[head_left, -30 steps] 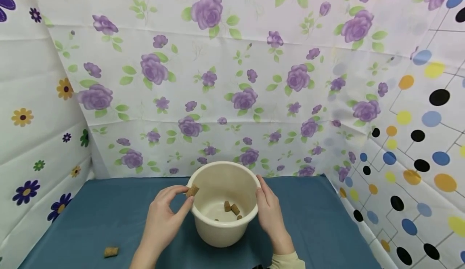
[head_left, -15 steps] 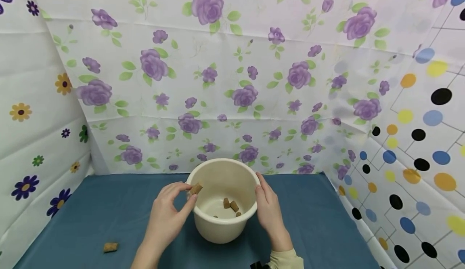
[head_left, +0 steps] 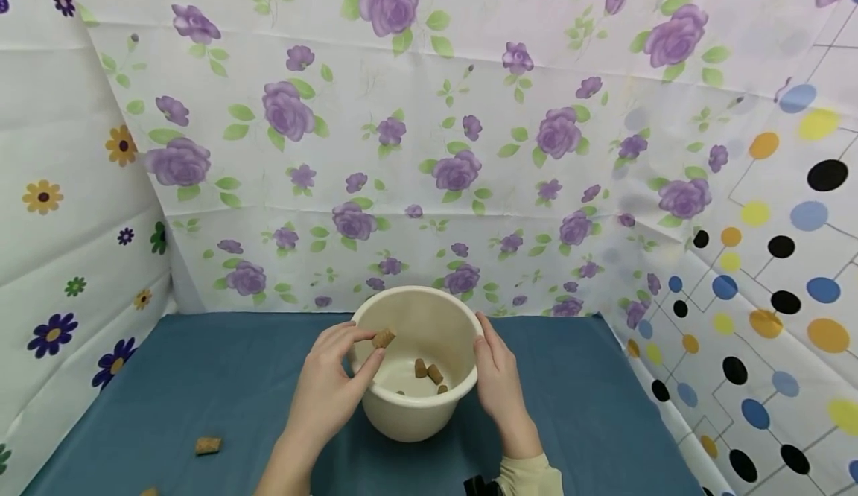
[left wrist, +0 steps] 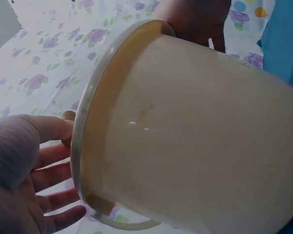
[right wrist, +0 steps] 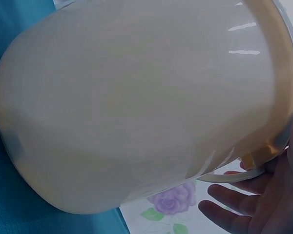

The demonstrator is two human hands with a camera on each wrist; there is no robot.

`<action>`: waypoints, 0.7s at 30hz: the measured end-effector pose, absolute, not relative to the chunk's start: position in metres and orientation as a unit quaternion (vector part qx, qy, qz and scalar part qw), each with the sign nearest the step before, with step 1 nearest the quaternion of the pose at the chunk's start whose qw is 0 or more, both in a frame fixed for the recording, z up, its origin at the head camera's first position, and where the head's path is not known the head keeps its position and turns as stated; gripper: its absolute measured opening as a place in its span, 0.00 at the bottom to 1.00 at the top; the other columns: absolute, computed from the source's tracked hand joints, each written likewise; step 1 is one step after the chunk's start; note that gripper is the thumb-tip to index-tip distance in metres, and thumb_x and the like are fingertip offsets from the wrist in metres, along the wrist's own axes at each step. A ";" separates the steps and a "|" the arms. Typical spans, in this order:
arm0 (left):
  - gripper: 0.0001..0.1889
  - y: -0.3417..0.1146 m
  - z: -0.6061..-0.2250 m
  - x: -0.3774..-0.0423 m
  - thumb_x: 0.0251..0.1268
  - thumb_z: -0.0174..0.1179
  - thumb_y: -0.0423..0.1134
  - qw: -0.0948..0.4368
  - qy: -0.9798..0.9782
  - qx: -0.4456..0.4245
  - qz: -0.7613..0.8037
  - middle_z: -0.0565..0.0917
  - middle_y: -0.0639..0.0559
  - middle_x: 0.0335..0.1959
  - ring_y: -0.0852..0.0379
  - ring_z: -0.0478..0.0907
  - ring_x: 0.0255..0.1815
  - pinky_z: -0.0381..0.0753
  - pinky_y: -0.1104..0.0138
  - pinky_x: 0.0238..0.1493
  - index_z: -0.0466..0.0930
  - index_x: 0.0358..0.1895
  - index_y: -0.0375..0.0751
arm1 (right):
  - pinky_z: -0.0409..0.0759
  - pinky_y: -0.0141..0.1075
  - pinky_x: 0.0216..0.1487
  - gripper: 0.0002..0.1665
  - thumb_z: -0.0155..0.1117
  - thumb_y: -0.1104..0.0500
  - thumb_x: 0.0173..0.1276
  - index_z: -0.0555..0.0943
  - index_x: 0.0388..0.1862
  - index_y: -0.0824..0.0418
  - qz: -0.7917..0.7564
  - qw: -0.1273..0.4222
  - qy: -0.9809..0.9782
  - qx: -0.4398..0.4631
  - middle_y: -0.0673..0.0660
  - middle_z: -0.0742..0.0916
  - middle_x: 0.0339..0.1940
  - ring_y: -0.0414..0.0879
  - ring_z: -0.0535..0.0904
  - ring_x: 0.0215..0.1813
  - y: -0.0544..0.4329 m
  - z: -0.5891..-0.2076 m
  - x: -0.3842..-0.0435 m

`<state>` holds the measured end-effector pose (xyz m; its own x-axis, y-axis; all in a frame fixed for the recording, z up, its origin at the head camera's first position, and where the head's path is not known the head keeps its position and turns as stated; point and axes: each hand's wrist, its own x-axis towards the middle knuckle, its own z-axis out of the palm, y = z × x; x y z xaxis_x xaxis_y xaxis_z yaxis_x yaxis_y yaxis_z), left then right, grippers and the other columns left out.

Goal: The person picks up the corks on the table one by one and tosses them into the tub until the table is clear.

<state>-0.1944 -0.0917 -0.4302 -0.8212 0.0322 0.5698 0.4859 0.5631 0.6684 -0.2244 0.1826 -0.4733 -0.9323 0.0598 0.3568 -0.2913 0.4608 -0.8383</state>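
Observation:
Between thumb and fingertips, my left hand [head_left: 330,383] pinches a brown cork [head_left: 383,339] over the left part of a cream bucket's opening. The bucket [head_left: 410,420] stands on the blue cloth, mouth tipped toward me. Several more corks [head_left: 434,374] lie on its bottom, some partly hidden by the near rim. My right hand [head_left: 499,377] grips the bucket's right rim, thumb at the edge and fingers along the outside. From the left wrist, the held cork [left wrist: 68,115] shows just beyond the rim, mostly hidden by the hand. A bucket handle [right wrist: 232,177] hangs beside my right fingers.
Another cork [head_left: 208,445] lies on the blue cloth [head_left: 221,377] to the left, and a further brown piece [head_left: 150,491] is cut off by the bottom edge. Flowered sheets [head_left: 402,146] close off the back and left; a dotted sheet [head_left: 771,317] stands right.
My left hand has moved right with the pinched cork, from beside the left rim to over the opening. My right hand stays on the rim.

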 end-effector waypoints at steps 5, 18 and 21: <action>0.13 -0.087 -0.429 -0.198 0.68 0.77 0.40 0.256 -0.847 -0.152 -0.440 0.89 0.46 0.55 0.41 0.75 0.72 0.75 0.37 0.67 0.91 0.53 0.43 | 0.73 0.64 0.71 0.31 0.42 0.48 0.92 0.64 0.87 0.55 0.516 0.172 -0.836 0.075 0.64 0.71 0.82 0.63 0.70 0.79 0.185 -0.470 -0.227; 0.13 -0.086 -0.430 -0.200 0.68 0.77 0.40 0.257 -0.854 -0.154 -0.425 0.90 0.46 0.54 0.41 0.74 0.73 0.75 0.39 0.68 0.91 0.52 0.42 | 0.72 0.63 0.72 0.31 0.42 0.49 0.92 0.64 0.87 0.55 0.518 0.165 -0.836 0.074 0.64 0.72 0.82 0.63 0.70 0.79 0.185 -0.469 -0.227; 0.13 -0.088 -0.432 -0.199 0.68 0.77 0.40 0.259 -0.857 -0.156 -0.418 0.90 0.46 0.55 0.41 0.74 0.73 0.75 0.39 0.68 0.91 0.52 0.41 | 0.71 0.63 0.73 0.31 0.42 0.49 0.92 0.64 0.87 0.55 0.521 0.162 -0.835 0.073 0.63 0.71 0.82 0.62 0.69 0.79 0.183 -0.470 -0.225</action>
<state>-0.1989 -0.0876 -0.4317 -0.8174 0.0521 0.5737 0.4839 0.6024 0.6348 -0.2254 0.1827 -0.4701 -0.9366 0.0474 0.3472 -0.2912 0.4459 -0.8464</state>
